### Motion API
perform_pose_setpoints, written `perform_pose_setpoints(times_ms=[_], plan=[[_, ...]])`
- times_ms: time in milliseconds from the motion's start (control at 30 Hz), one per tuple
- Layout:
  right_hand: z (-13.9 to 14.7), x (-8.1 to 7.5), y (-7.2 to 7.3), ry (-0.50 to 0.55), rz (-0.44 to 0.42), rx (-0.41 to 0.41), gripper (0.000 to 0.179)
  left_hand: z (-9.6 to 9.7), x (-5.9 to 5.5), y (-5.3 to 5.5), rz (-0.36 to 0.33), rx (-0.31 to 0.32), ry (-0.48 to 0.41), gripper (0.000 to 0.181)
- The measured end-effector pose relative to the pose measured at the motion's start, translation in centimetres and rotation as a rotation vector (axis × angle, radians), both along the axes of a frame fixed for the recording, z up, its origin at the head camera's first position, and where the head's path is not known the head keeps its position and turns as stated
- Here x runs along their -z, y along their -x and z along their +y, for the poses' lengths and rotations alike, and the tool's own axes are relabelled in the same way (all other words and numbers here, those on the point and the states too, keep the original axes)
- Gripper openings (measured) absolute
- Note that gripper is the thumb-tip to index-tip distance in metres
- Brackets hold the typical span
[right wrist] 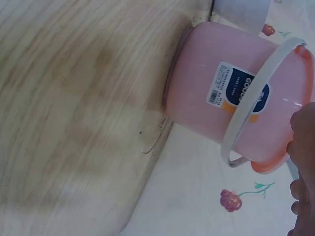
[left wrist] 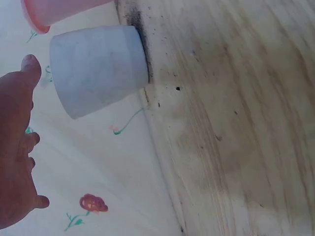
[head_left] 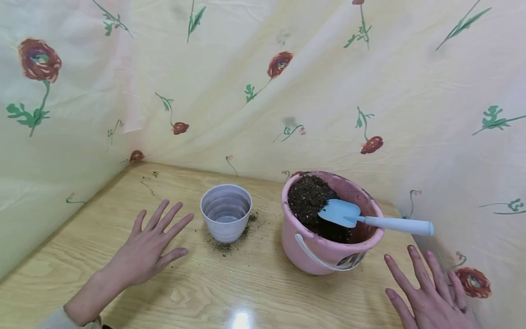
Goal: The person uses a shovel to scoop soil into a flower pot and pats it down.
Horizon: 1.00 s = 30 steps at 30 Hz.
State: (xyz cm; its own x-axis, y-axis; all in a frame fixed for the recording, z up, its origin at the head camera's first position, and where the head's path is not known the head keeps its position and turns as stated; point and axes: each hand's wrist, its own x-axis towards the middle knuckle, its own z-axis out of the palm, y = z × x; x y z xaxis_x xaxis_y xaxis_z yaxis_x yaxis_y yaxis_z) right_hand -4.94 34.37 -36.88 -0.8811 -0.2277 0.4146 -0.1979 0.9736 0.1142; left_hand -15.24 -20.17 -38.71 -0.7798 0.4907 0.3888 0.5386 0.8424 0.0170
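Note:
A grey-white ribbed flower pot (head_left: pixel 227 214) stands upright on the table, its inside bare down to the bottom. Left of it, my left hand (head_left: pixel 145 249) hovers with fingers spread, holding nothing. In the left wrist view the pot (left wrist: pixel 98 71) appears just beyond that hand's thumb. To the right stands a pink bucket (head_left: pixel 306 256) partly filled with dark soil (head_left: pixel 306 201). A light blue hand trowel (head_left: pixel 341 213) lies across it, blade on the soil and handle over the right rim. My right hand (head_left: pixel 431 292), fingers spread, is near the bucket's lower right and grips nothing.
Spilled soil (head_left: pixel 225 246) rings the pot's base, with crumbs elsewhere on the wooden table (head_left: pixel 197 297). Flower-printed cloth (head_left: pixel 230 91) hangs behind and at both sides. The bucket's white handle (right wrist: pixel 251 105) hangs down its front, over a label (right wrist: pixel 224 86).

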Motion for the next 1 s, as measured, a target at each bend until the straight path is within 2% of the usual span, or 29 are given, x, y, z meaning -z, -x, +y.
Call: perform_pose_setpoints(times_ms=[267,400,500,533,633,700,767,867,1000], plan=[[-0.9,-1.1,-0.1,0.001,0.099,-0.047,0.063,0.9,-0.6,0.1,-0.064,0.063,-0.132,0.073],[-1.2,-1.5,-0.2,0.021,0.098,-0.02,0.063,1.3,-0.8,0.3,-0.094,0.098,-0.187,0.073],[-1.5,-1.8,-0.2,0.056,0.137,-0.017,0.062,1.6,-0.8,0.6,-0.103,0.131,-0.24,0.073],[-1.6,-1.9,-0.1,0.068,0.176,-0.032,0.062,1.7,-0.9,0.7,-0.104,0.142,-0.265,0.073],[-2.2,-2.3,0.7,0.126,0.377,-0.125,0.063,2.2,-1.2,0.9,-0.105,0.183,-0.351,0.072],[-2.7,-2.5,1.3,0.161,0.516,-0.185,0.063,2.6,-1.4,0.9,-0.12,0.208,-0.417,0.071],[-3.1,-2.7,1.8,0.195,0.617,-0.228,0.062,3.1,-1.7,1.0,-0.143,0.235,-0.484,0.068],[-3.3,-3.0,2.4,0.219,0.689,-0.242,0.061,3.9,-2.0,1.1,-0.166,0.275,-0.572,0.064],[-3.3,-3.3,2.9,0.232,0.71,-0.22,0.063,4.9,-2.5,1.3,-0.192,0.313,-0.669,0.06]])
